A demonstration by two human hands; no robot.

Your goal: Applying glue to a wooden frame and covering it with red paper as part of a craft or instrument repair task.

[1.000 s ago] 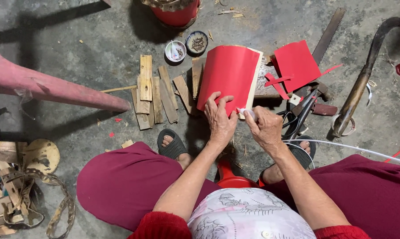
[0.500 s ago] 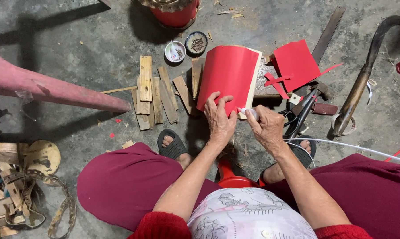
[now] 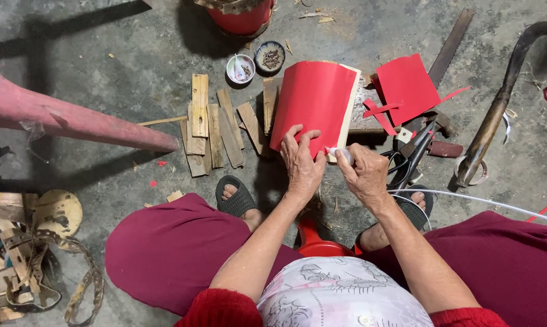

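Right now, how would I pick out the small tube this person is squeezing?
Find the big red sheet on the floor before the seated person. At its lower right corner, the right hand pinches a small white tube. Unlike the dark scissors beside it, it is pale and touches the sheet's edge.

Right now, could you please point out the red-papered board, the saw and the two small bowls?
Red-papered board (image 3: pixel 314 103), head view, middle of its red face.
Saw (image 3: pixel 450 45), head view, mid-blade.
Two small bowls (image 3: pixel 240 68), head view, inside of the left bowl.
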